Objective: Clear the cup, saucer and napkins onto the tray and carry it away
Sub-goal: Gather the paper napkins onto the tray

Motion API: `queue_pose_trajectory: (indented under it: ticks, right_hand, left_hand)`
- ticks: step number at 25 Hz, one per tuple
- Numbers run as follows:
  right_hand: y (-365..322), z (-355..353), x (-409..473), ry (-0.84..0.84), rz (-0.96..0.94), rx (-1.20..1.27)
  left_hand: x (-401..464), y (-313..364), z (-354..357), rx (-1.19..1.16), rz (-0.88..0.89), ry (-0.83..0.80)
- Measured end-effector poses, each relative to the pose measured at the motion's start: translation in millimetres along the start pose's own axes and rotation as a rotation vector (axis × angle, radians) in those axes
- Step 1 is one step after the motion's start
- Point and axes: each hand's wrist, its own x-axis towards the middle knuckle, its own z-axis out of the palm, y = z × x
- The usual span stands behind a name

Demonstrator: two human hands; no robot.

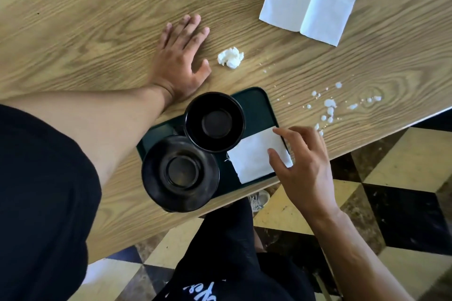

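- Saucer (180, 173): black, round, nearest item; sits on the near-left end of the tray, its rim overhanging the near table edge.
- Tray (256, 107): dark green, rectangular, at the near edge of the wooden table (97, 32).
- Folded napkin (254, 156): white, flat on the near-right part of the tray, just right of the saucer.
- Right hand (303, 166): fingers spread, thumb and fingertips resting on the folded napkin's right edge; not clenched around anything.
- Cup (214, 121): black, upright, on the tray just beyond the saucer, overlapping its rim in this view.
- Crumbs (329, 105): small white bits scattered on the table right of the tray.
- Left hand (181, 56): palm down, fingers extended, flat on the table beyond the tray's left end; holds nothing.
- Crumpled napkin (231, 57): white wad on the table just right of the left hand.
- Open napkin (308, 5): white, creased, lying flat at far right, well apart from the tray.
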Motion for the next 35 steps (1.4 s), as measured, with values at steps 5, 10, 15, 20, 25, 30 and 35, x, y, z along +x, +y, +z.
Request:
queue_pose_trajectory:
  ticks: [5,10,15,20,25,30,35]
  right_hand:
    - [1.6,18.4,-12.0,-0.006,0.007,-0.075]
    - [-0.4,27.6,-22.6,-0.007,0.046,-0.06]
    - [-0.1,17.0,-10.6,0.045,0.081,0.051]
    - [-0.1,-9.5,83.5,0.237,0.27,0.179]
    - [-2.4,-5.3,191.7,0.265,0.382,0.036]
    - [-6.5,2.7,229.6,0.233,0.478,-0.011]
    - [-3.4,6.7,234.9,0.264,0.522,0.079]
  left_hand:
    - [0.2,-3.4,1.3,-0.004,0.012,0.018]
    - [0.5,-1.0,-0.5,-0.014,0.006,-0.006]
    - [2.7,-2.5,1.3,-0.008,0.018,0.023]
    - [0.7,-4.7,3.5,-0.01,0.031,0.059]
    - [0.2,-4.0,4.2,0.005,0.033,0.05]
    - [-0.6,-6.8,4.8,0.02,0.049,0.054]
    - [-1.9,-5.6,4.2,0.005,0.042,0.039]
